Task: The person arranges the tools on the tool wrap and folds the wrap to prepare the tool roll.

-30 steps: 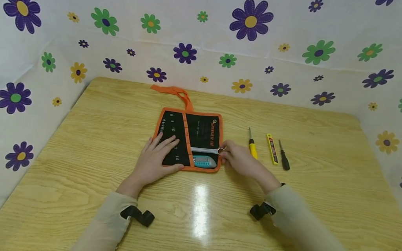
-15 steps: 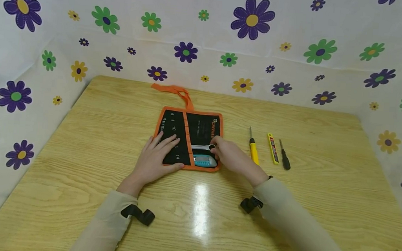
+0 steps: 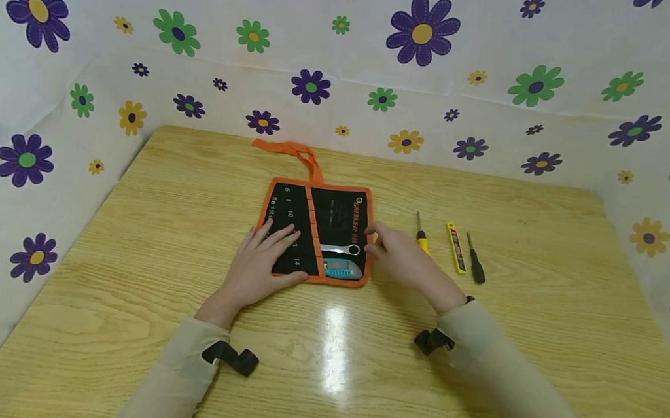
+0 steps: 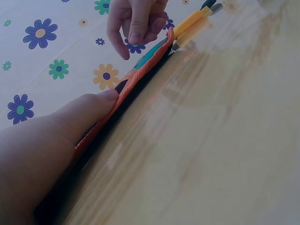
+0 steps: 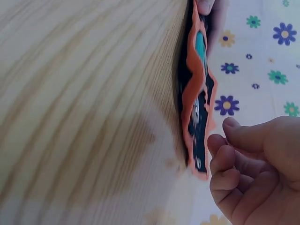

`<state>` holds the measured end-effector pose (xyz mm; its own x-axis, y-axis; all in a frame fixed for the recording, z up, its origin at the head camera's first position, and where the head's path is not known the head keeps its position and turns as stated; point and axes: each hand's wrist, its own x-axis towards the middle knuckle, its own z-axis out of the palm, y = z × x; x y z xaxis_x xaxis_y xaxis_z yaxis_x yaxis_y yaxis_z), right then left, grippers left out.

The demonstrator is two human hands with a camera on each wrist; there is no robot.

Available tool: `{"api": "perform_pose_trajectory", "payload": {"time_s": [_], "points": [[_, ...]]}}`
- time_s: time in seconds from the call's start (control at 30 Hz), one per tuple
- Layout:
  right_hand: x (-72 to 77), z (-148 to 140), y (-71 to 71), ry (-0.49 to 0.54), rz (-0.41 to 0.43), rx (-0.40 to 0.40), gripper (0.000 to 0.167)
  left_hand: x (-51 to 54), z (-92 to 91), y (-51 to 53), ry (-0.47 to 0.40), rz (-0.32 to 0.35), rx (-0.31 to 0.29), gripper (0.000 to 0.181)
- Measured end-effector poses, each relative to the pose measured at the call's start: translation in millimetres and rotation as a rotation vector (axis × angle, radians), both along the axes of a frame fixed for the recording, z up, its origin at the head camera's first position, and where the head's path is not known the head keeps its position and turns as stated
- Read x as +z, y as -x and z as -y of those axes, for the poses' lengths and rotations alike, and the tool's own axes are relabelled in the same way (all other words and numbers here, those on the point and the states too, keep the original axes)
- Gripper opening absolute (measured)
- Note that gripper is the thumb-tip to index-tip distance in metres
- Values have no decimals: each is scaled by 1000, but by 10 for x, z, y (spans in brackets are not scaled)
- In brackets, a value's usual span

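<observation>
A black fabric tool pouch with orange edging lies unfolded on the table. My left hand rests flat over its numbered left part, fingers spread, thumb along the lower edge. In one pocket sits a silver wrench, its ring end showing. Below the wrench a teal utility knife is tucked into another pocket. At the pouch's right edge hovers my right hand, fingers loosely bent and holding nothing. The right wrist view shows a gap between thumb and fingers. The pocketed ends of both tools are hidden.
Right of the pouch lie a yellow-handled screwdriver, partly behind the right hand, a yellow narrow case and a black-handled screwdriver. An orange tie strap trails toward the table's back edge. Flower-printed cloth hangs behind.
My right hand pushed the wrench leftward into its pocket, let go of its ring end and drew back to the right. The left hand has stayed put.
</observation>
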<state>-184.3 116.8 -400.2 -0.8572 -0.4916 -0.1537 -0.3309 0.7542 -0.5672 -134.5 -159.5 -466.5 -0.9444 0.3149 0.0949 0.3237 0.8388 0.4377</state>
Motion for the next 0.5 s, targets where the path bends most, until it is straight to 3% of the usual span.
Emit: {"api": "perform_pose_trajectory", "payload": {"time_s": [0.2,0.5], "points": [[-1,-226,33,3,-27,-108,29,-4,0,5,3,1,0,83],[55,-532,24,-23,-60,-202,35,-11,4,5,3,-1,-2,84]]}}
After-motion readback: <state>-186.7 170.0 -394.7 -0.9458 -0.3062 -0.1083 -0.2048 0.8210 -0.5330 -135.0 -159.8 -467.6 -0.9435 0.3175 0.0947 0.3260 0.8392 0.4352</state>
